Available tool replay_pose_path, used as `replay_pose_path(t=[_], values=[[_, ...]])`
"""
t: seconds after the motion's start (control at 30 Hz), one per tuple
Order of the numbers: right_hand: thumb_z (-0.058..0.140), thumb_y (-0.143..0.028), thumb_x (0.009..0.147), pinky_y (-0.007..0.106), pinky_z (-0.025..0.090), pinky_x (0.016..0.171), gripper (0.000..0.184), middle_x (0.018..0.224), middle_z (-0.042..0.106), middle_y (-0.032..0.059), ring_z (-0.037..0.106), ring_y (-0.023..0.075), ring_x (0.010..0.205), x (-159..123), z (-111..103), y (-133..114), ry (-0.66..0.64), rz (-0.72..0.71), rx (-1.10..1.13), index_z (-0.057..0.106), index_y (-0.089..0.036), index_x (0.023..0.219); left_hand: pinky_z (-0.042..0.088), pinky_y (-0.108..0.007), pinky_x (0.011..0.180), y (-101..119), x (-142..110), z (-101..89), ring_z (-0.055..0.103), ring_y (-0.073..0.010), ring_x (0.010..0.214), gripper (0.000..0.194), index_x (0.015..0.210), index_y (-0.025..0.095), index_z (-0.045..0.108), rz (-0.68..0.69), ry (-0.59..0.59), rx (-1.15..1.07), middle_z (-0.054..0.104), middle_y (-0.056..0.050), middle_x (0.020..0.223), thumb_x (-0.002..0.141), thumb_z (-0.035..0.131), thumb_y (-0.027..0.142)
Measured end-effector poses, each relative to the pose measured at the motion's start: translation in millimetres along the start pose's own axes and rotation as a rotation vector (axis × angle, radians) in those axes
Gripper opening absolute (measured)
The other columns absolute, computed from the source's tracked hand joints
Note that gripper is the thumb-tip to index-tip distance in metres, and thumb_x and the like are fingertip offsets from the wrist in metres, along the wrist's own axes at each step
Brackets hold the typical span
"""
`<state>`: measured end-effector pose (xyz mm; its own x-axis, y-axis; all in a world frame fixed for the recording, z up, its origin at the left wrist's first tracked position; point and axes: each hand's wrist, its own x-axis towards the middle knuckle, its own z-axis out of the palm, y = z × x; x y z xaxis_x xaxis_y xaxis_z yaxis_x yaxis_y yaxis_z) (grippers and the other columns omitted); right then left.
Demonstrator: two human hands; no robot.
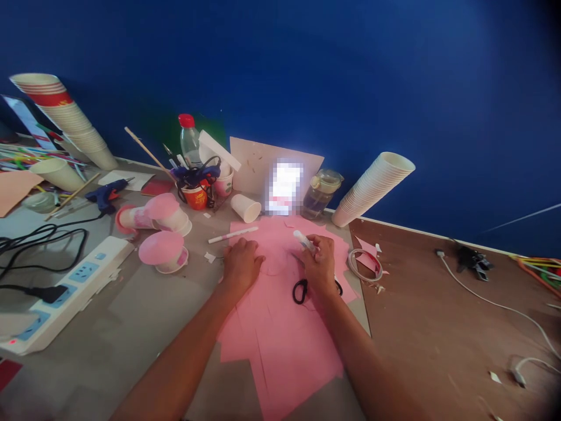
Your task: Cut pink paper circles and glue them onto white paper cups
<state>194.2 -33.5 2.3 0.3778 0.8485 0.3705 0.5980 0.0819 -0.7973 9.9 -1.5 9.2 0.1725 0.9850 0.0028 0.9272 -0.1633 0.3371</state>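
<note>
My left hand (pixel 242 268) rests on a sheet of pink paper (pixel 284 345), palm down with its thumb out to the side; nothing shows in it. My right hand (pixel 321 263), closed, holds a small white tube (pixel 303 240) with a rounded end, tilted up to the left. Black-handled scissors (pixel 300 292) lie on the paper beneath my right hand, partly hidden by it. Several pink sheets overlap here, and a faint curved line shows between my hands. A white pen (pixel 233 235) lies just beyond my left hand.
Left of my hands are cups with pink discs (pixel 161 248), a glue gun (pixel 107 196) and a white power strip (pixel 81 292). A lit, blurred phone screen (pixel 284 187) stands ahead, near a glass jar (pixel 322 193), stacked paper cups (pixel 372 188) and a tape roll (pixel 352 266).
</note>
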Motion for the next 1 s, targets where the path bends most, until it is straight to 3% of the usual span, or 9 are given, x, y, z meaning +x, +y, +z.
replay_pose_path(t=[0.3,0.47,0.63,0.8,1.0], values=[[0.052,-0.025,0.076,0.043,0.039,0.085,0.018,0.090,0.062,0.0075,0.054,0.0229,0.086,2,5,7,-0.044,0.057,-0.129,0.054,-0.018,0.092,0.030,-0.040,0.087,-3,1,3.5,0.056,-0.0215,0.092,0.012,0.088,0.021,0.059,-0.007,0.026,-0.096,0.060,-0.004,0.094,0.077,0.060,0.027],[0.050,-0.018,0.075,0.049,0.027,0.098,0.019,0.088,0.067,0.0075,0.057,0.0233,0.087,4,9,13,-0.116,-0.037,-0.227,0.054,-0.017,0.094,0.030,-0.038,0.085,-5,2,5.2,0.057,-0.0193,0.086,0.006,0.079,0.021,0.058,0.013,0.038,-0.092,0.060,-0.002,0.088,0.078,0.059,0.027],[0.054,-0.022,0.073,0.047,0.035,0.090,0.021,0.092,0.066,0.0114,0.054,0.0275,0.093,7,8,16,-0.093,-0.032,-0.302,0.056,-0.017,0.093,0.030,-0.039,0.086,-4,2,2.7,0.057,-0.0217,0.092,0.021,0.097,0.022,0.059,-0.003,0.026,-0.092,0.061,-0.004,0.095,0.078,0.059,0.030],[0.055,-0.023,0.073,0.046,0.036,0.088,0.016,0.086,0.065,0.0106,0.052,0.0284,0.094,6,8,18,-0.109,-0.039,-0.353,0.058,-0.018,0.088,0.030,-0.039,0.087,-3,1,1.4,0.057,-0.0212,0.092,0.017,0.092,0.022,0.060,0.012,0.028,-0.102,0.062,-0.004,0.094,0.077,0.060,0.030],[0.050,-0.018,0.068,0.047,0.036,0.089,0.050,0.101,0.059,0.0131,0.050,0.0281,0.096,3,5,13,-0.005,-0.082,-0.356,0.046,-0.012,0.118,0.030,-0.039,0.090,-3,3,2.1,0.057,-0.0207,0.094,0.013,0.088,0.022,0.060,-0.026,0.004,-0.121,0.061,-0.003,0.095,0.077,0.060,0.029]])
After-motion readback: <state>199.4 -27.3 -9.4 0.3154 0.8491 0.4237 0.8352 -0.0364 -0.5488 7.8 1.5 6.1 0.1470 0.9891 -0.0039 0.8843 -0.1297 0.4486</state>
